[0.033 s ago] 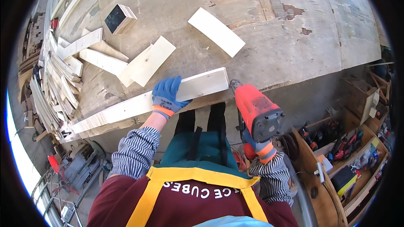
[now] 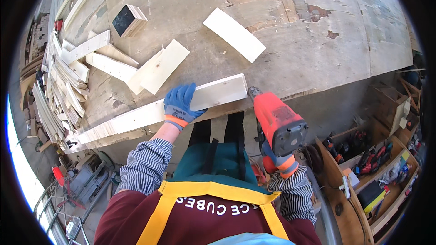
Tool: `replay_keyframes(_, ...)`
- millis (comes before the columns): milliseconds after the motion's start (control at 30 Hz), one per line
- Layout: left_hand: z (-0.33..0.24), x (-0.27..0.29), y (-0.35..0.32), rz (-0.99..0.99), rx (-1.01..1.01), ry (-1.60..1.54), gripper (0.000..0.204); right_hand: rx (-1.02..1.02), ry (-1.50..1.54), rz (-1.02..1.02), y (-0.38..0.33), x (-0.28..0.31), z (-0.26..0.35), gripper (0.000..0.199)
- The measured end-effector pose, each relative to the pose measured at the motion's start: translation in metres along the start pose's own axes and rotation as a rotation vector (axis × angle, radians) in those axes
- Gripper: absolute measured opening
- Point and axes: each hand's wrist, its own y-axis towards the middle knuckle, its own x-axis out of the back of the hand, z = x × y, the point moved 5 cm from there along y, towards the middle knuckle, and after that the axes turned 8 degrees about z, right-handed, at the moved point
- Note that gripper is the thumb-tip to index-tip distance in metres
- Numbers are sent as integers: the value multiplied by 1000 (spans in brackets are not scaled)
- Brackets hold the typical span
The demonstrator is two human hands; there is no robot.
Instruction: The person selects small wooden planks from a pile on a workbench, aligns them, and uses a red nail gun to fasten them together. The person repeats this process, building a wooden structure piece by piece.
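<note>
While our left hand presses flat, fingers spread, on the long plank along the workbench near edge, we should keep it pinned and the red power tool square to its right end. Our right hand is clenched around the tool's grip, forearm bent close.

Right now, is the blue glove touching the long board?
Touching. The head view shows the left hand pressed flat on the long board.
</note>
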Motion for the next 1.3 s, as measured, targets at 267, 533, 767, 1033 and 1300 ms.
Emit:
replay_keyframes(267, -2, 2, 3, 15, 13, -3, 85, -176, -35, 185, 19, -1, -1, 47)
replay_keyframes(533, 0, 4, 6, 45, 14, -49, 88, -215, 154, 257, 5, -1, -5, 46)
replay_keyframes(767, -1, 4, 6, 67, 23, -49, 88, -64, -101, 178, 18, 9, 9, 47)
replay_keyframes(1033, -5, 7, 9, 47, 19, -18, 80, -100, 50, 209, 3, 4, 0, 39)
replay_keyframes(1300, -5, 3, 6, 10, -10, -49, 82, -192, 260, 321, -7, -6, -13, 41)
